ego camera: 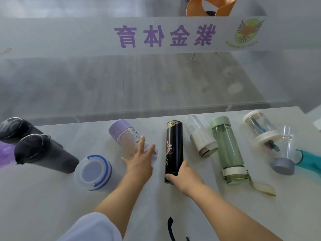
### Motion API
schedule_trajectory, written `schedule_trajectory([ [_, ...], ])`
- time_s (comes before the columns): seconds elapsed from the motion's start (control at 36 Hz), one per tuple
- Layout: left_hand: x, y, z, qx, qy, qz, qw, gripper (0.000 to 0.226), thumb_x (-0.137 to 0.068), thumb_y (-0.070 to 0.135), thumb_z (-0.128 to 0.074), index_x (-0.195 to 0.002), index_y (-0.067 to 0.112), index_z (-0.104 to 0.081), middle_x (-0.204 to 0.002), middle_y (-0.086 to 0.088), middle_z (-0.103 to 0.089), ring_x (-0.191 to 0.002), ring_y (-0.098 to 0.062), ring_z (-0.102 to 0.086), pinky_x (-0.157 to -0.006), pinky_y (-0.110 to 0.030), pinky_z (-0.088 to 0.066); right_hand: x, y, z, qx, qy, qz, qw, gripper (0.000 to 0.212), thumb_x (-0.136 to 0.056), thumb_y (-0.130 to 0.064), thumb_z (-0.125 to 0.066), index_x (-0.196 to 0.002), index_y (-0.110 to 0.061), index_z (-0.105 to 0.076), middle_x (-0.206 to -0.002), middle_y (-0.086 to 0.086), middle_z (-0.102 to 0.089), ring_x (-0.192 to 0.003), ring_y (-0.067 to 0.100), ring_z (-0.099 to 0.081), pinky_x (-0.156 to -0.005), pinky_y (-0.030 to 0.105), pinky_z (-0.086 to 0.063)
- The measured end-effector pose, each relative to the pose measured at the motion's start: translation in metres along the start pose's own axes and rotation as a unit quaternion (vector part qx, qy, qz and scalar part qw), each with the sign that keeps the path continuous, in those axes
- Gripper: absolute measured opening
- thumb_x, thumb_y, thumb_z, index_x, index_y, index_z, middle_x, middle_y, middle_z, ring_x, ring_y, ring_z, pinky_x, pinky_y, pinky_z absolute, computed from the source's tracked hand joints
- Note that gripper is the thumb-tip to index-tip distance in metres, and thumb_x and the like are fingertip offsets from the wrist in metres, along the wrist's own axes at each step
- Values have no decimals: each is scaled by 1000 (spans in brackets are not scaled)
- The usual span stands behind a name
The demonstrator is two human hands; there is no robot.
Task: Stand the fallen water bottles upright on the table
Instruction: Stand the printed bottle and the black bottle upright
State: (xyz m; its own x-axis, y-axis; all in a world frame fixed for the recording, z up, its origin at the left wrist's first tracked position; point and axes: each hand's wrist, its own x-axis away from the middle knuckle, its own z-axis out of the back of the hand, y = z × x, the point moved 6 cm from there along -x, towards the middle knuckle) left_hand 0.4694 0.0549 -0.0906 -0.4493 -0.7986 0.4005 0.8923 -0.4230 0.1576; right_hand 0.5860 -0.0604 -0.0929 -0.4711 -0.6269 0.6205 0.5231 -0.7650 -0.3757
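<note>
At frame centre, the right hand (pixel 185 178) clasped the rigid, probably slippery black flask (pixel 174 150) near its base; the left hand (pixel 140 162) lay open on the lilac bottle (pixel 126 134).

Head view over a pale tabletop (pixel 52 206) set against a frosted glass panel (pixel 156 75) with purple lettering. Left hand (pixel 139 162), fingers (pixel 141 143) spread, laid on the near end of a lying lilac bottle (pixel 125 134); right hand (pixel 185 178) closed around the near end of a lying black bottle (pixel 174 145). To the left, two dark tumblers (pixel 45 153) and a translucent blue-rimmed cup (pixel 95 173); to the right, a lying green bottle (pixel 229 150), clear bottles (pixel 199 136) and a teal bottle (pixel 309 160).
</note>
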Motion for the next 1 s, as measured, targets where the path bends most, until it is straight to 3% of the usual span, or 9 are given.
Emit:
schedule_trajectory([
  [0.11, 3, 7, -3, 16, 3, 5, 1000, 72, -82, 6, -48, -140, 36, -17, -155, 7, 18, -129, -56, 28, -105, -59, -31, -1, 9, -2, -60, -15, -17, 998, 51, -84, -40, -57, -115, -6, -35, -122, 14, -54, -106, 33, -56, -85, 39, -48],
  [0.25, 12, 11, -3, -76, 10, -48, 996, 72, -80, 2, -44, -142, 28, -17, -157, 4, 9, -130, -55, 27, -113, -57, 6, 0, 33, 7, -85, -5, -27, 996, 43, -82, -34, -57, -111, -8, -38, -113, 11, -55, -97, 30, -56, -80, 37, -49],
  [0.28, 16, 10, -6, -85, 7, -57, 995, 71, -80, 3, -44, -142, 28, -18, -156, 5, 8, -130, -53, 28, -114, -57, 4, 1, 39, 9, -89, -2, -30, 996, 42, -82, -34, -57, -110, -9, -39, -111, 9, -55, -95, 29, -56, -78, 37, -49],
  [0.33, 22, 5, -13, -63, 16, -64, 996, 68, -78, 7, -50, -137, 32, -25, -155, 10, 3, -131, -51, 27, -114, -56, -18, 2, 50, 13, -95, 5, -36, 995, 41, -80, -34, -58, -107, -10, -41, -107, 8, -55, -93, 28, -56, -76, 36, -49],
  [0.42, 32, 3, -20, -71, 77, -79, 991, 63, -55, 29, -79, -107, 34, -45, -144, 1, -20, -132, -53, 0, -85, -57, -50, 4, 61, 16, -100, 13, -38, 994, 38, -78, -33, -60, -103, -11, -42, -104, 8, -54, -92, 27, -55, -78, 38, -50],
  [0.5, 36, 3, -28, -95, 109, -73, 987, 74, -31, 40, -88, -92, 33, -48, -136, -10, -33, -124, -53, -22, -74, -56, -51, 7, 66, 16, -100, 13, -35, 994, 38, -78, -33, -61, -104, -11, -43, -106, 8, -53, -95, 28, -54, -83, 41, -50],
  [0.64, 42, 7, -26, -75, 169, -62, 981, 57, -48, 12, -78, -91, 29, -47, -129, -11, -35, -116, -55, -33, -75, -53, -51, 9, 66, 16, -89, 20, -26, 996, 41, -77, -32, -62, -106, -10, -44, -107, 9, -52, -97, 28, -54, -84, 41, -50],
  [0.78, 46, 5, -18, -13, 189, -70, 979, 50, -53, 19, -73, -95, 24, -46, -130, -5, -35, -117, -53, -42, -79, -53, -51, 13, 71, 23, -67, 41, -17, 997, 40, -73, -31, -63, -102, -10, -45, -102, 8, -54, -92, 28, -55, -78, 38, -51],
  [1.0, 70, 21, 36, 65, 251, -81, 963, 44, -49, 25, -78, -91, 25, -64, -116, -5, -45, -99, -46, -50, -56, -42, -54, 29, 76, 49, -11, 118, 17, 993, 46, -71, -38, -61, -108, -14, -48, -108, 6, -54, -98, 26, -50, -82, 34, -46],
])
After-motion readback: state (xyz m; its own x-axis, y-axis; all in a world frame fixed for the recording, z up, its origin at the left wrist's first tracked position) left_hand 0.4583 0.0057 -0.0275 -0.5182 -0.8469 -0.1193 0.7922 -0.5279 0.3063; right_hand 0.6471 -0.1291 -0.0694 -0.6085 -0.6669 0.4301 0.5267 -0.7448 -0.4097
